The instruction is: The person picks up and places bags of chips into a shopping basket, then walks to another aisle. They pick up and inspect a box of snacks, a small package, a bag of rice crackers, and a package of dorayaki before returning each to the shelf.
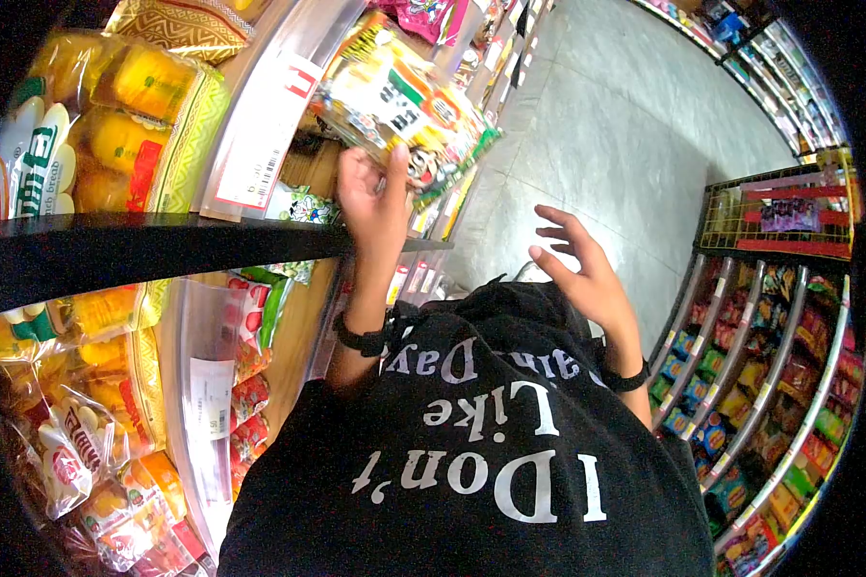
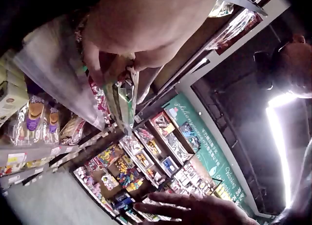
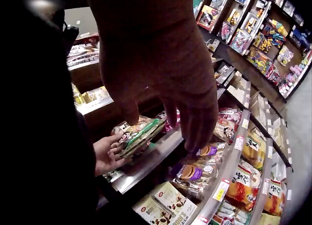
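My left hand (image 1: 375,202) grips a colourful snack bag (image 1: 409,111) by its near edge, with the thumb on its printed white, orange and green face. In the right wrist view the left fingers (image 3: 109,154) show at the side of the bag (image 3: 139,134), held above the shelf edge. The left wrist view has the bag (image 2: 127,100) nearly edge-on between thumb and fingers. My right hand (image 1: 587,274) hovers apart over the aisle, its fingers spread and nothing in them.
Packs of yellow bread (image 1: 144,87) fill the shelf at left, behind a clear shelf lip with a price tag (image 1: 260,144). A black bar (image 1: 144,250) crosses there. Grey floor (image 1: 616,125) runs ahead; a rack of snack bags (image 1: 741,385) stands at right.
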Available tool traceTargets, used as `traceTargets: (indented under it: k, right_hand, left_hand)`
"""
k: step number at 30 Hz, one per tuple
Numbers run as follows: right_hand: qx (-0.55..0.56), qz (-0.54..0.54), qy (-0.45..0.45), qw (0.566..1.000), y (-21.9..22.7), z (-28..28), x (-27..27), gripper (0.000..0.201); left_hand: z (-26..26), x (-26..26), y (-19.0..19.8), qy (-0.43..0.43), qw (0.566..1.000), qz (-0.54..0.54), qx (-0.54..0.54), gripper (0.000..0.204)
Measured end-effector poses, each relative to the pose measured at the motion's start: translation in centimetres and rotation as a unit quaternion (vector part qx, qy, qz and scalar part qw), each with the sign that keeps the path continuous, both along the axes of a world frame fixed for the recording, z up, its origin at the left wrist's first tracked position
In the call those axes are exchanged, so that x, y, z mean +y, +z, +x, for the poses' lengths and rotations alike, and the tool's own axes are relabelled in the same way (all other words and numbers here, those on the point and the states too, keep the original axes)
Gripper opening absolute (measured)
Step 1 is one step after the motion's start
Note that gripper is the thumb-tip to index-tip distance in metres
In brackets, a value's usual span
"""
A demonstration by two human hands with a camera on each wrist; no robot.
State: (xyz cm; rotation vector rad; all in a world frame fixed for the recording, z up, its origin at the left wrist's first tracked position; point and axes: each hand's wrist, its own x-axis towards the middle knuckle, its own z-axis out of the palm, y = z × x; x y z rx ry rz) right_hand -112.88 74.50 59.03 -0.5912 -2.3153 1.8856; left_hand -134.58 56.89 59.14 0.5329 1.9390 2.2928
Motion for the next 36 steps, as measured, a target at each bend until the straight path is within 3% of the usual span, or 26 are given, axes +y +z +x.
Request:
traceTargets:
  k: [3,6,10,13,16,19,20,21,23,24,26,28,29,30,31,33,36]
  right_hand:
    - [-0.002,-0.006,-0.002,1.000,-0.1,0.5,0.4,0.055]
    - [-0.001,-0.012,-0.012,1.000,-0.4,1.3,1.0,0.052]
    - [0.002,-0.025,-0.024,0.999,-1.2,2.4,2.2,0.049]
    - [-0.009,-0.019,-0.025,0.999,-1.9,3.4,3.6,0.047]
    - [-0.022,-0.014,-0.020,0.999,-2.3,4.2,5.4,0.046]
    - [-0.019,-0.014,-0.020,1.000,-2.7,4.9,7.6,0.046]
    - [-0.022,-0.014,-0.020,0.999,-2.7,5.1,8.3,0.046]
    - [-0.029,-0.015,-0.020,0.999,-2.6,5.2,8.9,0.045]
    - [-0.041,-0.011,-0.014,0.999,-2.5,5.5,10.4,0.045]
    - [-0.042,0.005,0.000,0.999,-2.7,5.8,11.1,0.045]
    - [-0.039,0.020,0.022,0.999,-3.7,5.9,12.4,0.044]
    - [-0.063,0.010,0.034,0.997,-4.0,5.9,13.6,0.044]
    - [-0.082,0.003,0.036,0.996,-4.2,5.7,14.1,0.044]
    - [-0.090,0.010,0.040,0.995,-4.7,5.4,14.6,0.044]
    - [-0.093,0.009,0.045,0.995,-4.8,5.0,15.1,0.044]
    - [-0.097,0.023,0.059,0.993,-5.1,4.1,16.3,0.043]
    - [-0.112,0.008,0.057,0.992,-5.1,2.1,17.6,0.042]
  left_hand:
    - [-1.6,1.6,0.7,0.044,0.999,0.005,0.023,0.028]
    - [-3.1,3.0,0.6,0.175,0.978,0.006,0.113,0.036]
    - [-4.9,3.1,0.6,0.266,0.951,-0.045,0.149,0.037]
    - [-5.5,2.8,0.1,0.242,0.952,-0.115,0.151,0.042]
    - [-5.1,2.9,-0.8,0.305,0.920,-0.205,0.138,0.050]
    - [-5.0,3.3,-2.0,0.330,0.917,-0.133,0.180,0.080]
    - [-5.4,2.6,-2.6,0.363,0.891,-0.177,0.205,0.095]
    - [-4.3,3.2,-1.6,0.399,0.874,-0.187,0.203,0.093]
    - [-2.2,3.8,-0.9,0.440,0.788,-0.290,0.319,0.088]
    - [-0.8,4.6,-1.0,0.429,0.786,-0.274,0.350,0.080]
    - [0.5,5.3,-4.3,0.334,0.834,-0.199,0.392,0.061]
    - [3.2,6.1,-5.1,0.176,0.850,-0.325,0.376,0.043]
    - [3.4,7.1,-6.5,0.125,0.883,-0.287,0.351,0.034]
    - [3.7,7.7,-6.9,0.050,0.891,-0.315,0.322,0.033]
    - [3.4,8.2,-7.5,0.054,0.891,-0.318,0.318,0.033]
    - [2.3,9.5,-9.2,-0.034,0.865,-0.370,0.339,0.030]
    - [-0.4,11.2,-10.5,-0.054,0.869,-0.377,0.315,0.031]
